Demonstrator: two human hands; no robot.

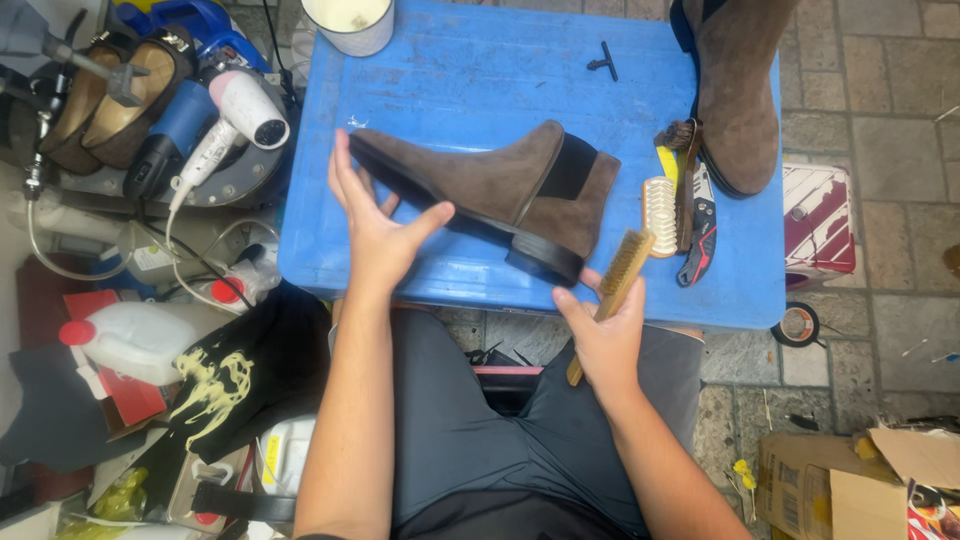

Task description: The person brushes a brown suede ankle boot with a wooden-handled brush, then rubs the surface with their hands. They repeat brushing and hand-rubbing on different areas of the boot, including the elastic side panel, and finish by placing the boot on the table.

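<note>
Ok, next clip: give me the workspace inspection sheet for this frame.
Surface: blue table, scuffed.
Job's things: brown suede boot lying on its side; wooden brush.
Clutter: second boot upright, two more brushes, folding cutter, white cup.
Grippers: left hand steadies the boot's sole; right hand holds the wooden brush.
Cables: hair dryer cord trails left of the table.
Surroundings: paved floor, white jug, cardboard box, tape roll.

brown suede boot (490, 185) w/ black sole, blue table (480, 80), tan brush (618, 275), white hairdryer (235, 120), red-capped white bottle (140, 338)
</note>
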